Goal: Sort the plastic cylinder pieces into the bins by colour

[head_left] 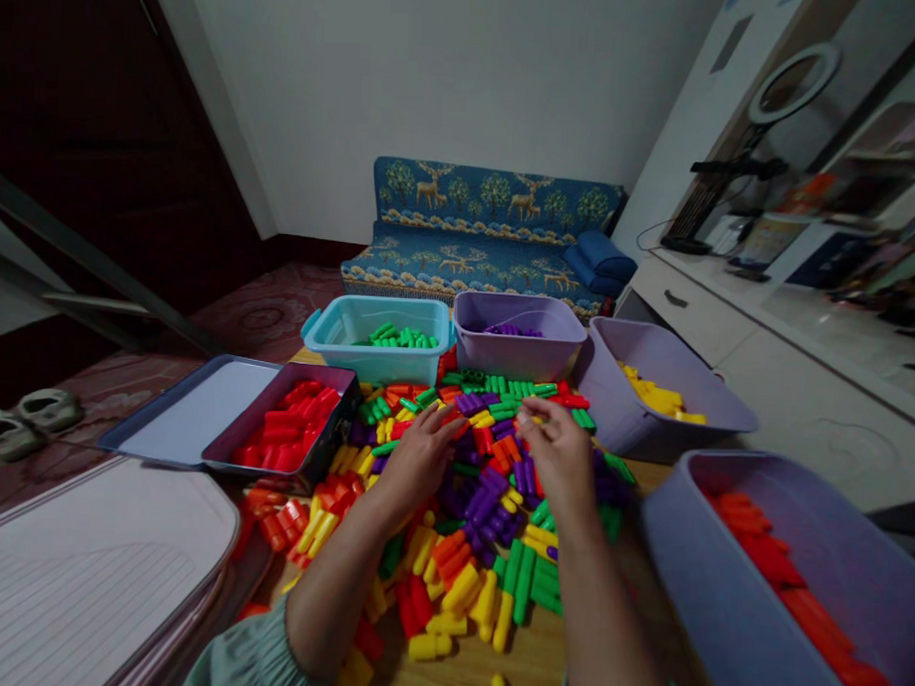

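A wide pile of plastic pieces (pixel 486 509), short rounded sticks and blocks in red, orange, yellow, green and purple, covers the wooden table. My left hand (pixel 421 457) lies over the pile's middle left, palm down, its fingers stretched out beside red pieces. Across from it, my right hand (pixel 563 457) is at the pile's middle right, with thumb and fingertips drawn together. A bit of red shows at those fingertips, but I cannot tell whether it is held or lies behind them.
Behind the pile stand a light blue bin (pixel 378 362) with green pieces and a purple bin (pixel 517 357) with purple ones. Right are a bin (pixel 613 398) of yellow pieces and a bin (pixel 690 551) of red ones. An open case (pixel 225 440) on the left holds red pieces.
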`<state>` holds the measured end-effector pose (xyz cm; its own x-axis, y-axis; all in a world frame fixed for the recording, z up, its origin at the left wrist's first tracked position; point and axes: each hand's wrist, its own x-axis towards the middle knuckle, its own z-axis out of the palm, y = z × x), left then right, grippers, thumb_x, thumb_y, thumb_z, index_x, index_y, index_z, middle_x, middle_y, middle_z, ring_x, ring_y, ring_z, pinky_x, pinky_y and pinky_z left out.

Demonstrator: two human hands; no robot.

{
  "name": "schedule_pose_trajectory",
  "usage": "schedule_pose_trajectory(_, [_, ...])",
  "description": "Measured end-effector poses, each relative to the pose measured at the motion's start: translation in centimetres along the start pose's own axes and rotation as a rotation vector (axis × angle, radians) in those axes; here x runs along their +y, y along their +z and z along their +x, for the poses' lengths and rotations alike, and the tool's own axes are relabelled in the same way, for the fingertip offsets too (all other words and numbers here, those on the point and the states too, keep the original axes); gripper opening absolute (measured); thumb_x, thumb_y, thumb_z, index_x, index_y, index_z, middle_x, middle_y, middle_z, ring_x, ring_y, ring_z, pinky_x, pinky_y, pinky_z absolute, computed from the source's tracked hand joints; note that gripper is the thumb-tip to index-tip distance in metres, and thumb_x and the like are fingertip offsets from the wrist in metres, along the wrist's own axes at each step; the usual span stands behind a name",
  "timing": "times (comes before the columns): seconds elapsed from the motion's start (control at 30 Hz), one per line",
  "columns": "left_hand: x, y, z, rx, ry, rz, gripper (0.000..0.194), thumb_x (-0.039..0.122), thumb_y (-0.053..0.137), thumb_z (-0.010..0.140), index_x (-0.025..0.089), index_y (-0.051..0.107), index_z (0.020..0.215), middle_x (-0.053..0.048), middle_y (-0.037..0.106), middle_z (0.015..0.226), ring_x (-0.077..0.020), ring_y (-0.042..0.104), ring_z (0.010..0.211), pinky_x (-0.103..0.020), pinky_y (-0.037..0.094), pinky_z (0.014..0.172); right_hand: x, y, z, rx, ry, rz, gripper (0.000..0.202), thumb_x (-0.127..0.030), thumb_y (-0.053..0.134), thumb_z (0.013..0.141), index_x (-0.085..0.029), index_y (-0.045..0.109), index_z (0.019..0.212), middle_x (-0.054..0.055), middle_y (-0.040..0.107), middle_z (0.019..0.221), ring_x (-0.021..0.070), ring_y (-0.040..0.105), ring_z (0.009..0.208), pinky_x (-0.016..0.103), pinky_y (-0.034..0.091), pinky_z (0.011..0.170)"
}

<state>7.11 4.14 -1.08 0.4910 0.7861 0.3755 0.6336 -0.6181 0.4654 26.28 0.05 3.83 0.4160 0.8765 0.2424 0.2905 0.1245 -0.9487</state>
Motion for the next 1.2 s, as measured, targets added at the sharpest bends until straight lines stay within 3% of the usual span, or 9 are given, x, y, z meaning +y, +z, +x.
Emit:
schedule_pose_trajectory(0.1, [0.3, 0.1, -0.1, -0.071, -0.009, 0.047, 0.054, 0.002, 0.045, 0.077, 0.019, 0.055, 0.128, -0.013, 0.048, 0.138, -0.0265, 0.045, 0.126, -0.048, 0.037, 0.105, 1.9, 1.5, -0.7, -0.188, -0.024, -0.615, 0.040, -0.022, 0.062, 0.074, -0.016, 0.063, 0.114, 0.014, 0.061, 0.118, 0.0235, 0.065, 0.091, 0.036, 0.048, 0.080])
schedule_pose_trajectory(0.17, [0.4, -0.1, 0.0, -0.090, -0.034, 0.044, 0.054, 0.003, 0.046, 0.076, 0.021, 0.057, 0.125, -0.012, 0.051, 0.135, -0.0247, 0.051, 0.119, -0.044, 0.041, 0.101, 2.2, 1.8, -1.1, -0.263, -0.017, -0.859, 0.049, -0.020, 0.065, 0.073, -0.019, 0.060, 0.121, 0.014, 0.057, 0.126, 0.0270, 0.062, 0.103, 0.036, 0.047, 0.085])
schedule_pose_trajectory(0.33, [0.6, -0.3, 0.2, -0.070, -0.097, 0.013, 0.044, 0.003, 0.048, 0.071, 0.018, 0.064, 0.110, -0.011, 0.062, 0.113, -0.0219, 0.059, 0.102, -0.034, 0.047, 0.089, 1.5, 1.9, -1.4, -0.331, 0.005, -1.012, 0.053, -0.022, 0.069, 0.072, -0.021, 0.059, 0.123, 0.012, 0.058, 0.123, 0.0250, 0.063, 0.103, 0.031, 0.046, 0.082])
schedule_pose_trajectory(0.53, [0.3, -0.3, 0.1, 0.021, -0.191, -0.121, 0.027, 0.015, 0.049, 0.082, 0.015, 0.066, 0.102, -0.009, 0.067, 0.095, -0.0209, 0.062, 0.088, -0.031, 0.046, 0.078, 2.1, 1.4, -0.7, -0.310, 0.027, -0.823, 0.021, -0.030, 0.073, 0.068, -0.020, 0.068, 0.085, 0.006, 0.069, 0.087, 0.0214, 0.065, 0.080, 0.029, 0.045, 0.069])
schedule_pose_trajectory(0.67, [0.0, -0.2, 0.2, 0.137, -0.373, -0.498, 0.032, 0.035, 0.058, 0.082, 0.013, 0.066, 0.103, -0.009, 0.069, 0.088, -0.0200, 0.063, 0.081, -0.030, 0.047, 0.073, 2.0, 1.3, -0.3, -0.266, 0.061, -0.300, 0.026, -0.040, 0.071, 0.068, -0.019, 0.063, 0.080, 0.003, 0.068, 0.076, 0.0190, 0.064, 0.071, 0.029, 0.047, 0.064])
schedule_pose_trajectory(0.8, [0.3, -0.4, 0.7, 0.123, -0.484, -0.992, 0.051, 0.051, 0.069, 0.069, 0.012, 0.065, 0.101, -0.006, 0.069, 0.081, -0.0156, 0.061, 0.067, -0.024, 0.046, 0.061, 0.7, 1.7, -0.7, -0.378, 0.145, 0.188, 0.034, -0.043, 0.074, 0.066, -0.018, 0.061, 0.085, 0.004, 0.069, 0.078, 0.0181, 0.064, 0.069, 0.027, 0.049, 0.060])
schedule_pose_trajectory(0.9, [0.8, -0.9, 0.8, 0.082, -0.515, -1.104, 0.051, 0.054, 0.072, 0.065, 0.011, 0.069, 0.093, -0.004, 0.068, 0.073, -0.0110, 0.055, 0.058, -0.021, 0.043, 0.056, 0.1, 2.1, -1.1, -0.372, 0.164, 0.253, 0.036, -0.035, 0.076, 0.064, -0.017, 0.063, 0.092, 0.005, 0.069, 0.086, 0.0183, 0.065, 0.078, 0.028, 0.052, 0.067])
schedule_pose_trajectory(1.03, [1.1, -1.2, 0.7, 0.051, -0.556, -1.178, 0.052, 0.053, 0.073, 0.065, 0.012, 0.070, 0.096, -0.001, 0.064, 0.067, -0.0082, 0.052, 0.055, -0.020, 0.041, 0.055, 0.1, 2.6, -1.3, -0.361, 0.168, 0.275, 0.043, -0.028, 0.075, 0.064, -0.017, 0.062, 0.103, 0.006, 0.068, 0.093, 0.0182, 0.065, 0.087, 0.031, 0.052, 0.078])
schedule_pose_trajectory(1.2, [0.9, -1.1, 0.6, 0.016, -0.554, -1.212, 0.052, 0.052, 0.073, 0.067, 0.012, 0.070, 0.101, -0.003, 0.065, 0.072, -0.0098, 0.054, 0.059, -0.022, 0.043, 0.060, 0.2, 2.6, -1.3, -0.395, 0.168, 0.286, 0.045, -0.030, 0.074, 0.067, -0.015, 0.059, 0.107, 0.005, 0.068, 0.088, 0.0162, 0.065, 0.078, 0.029, 0.052, 0.071])
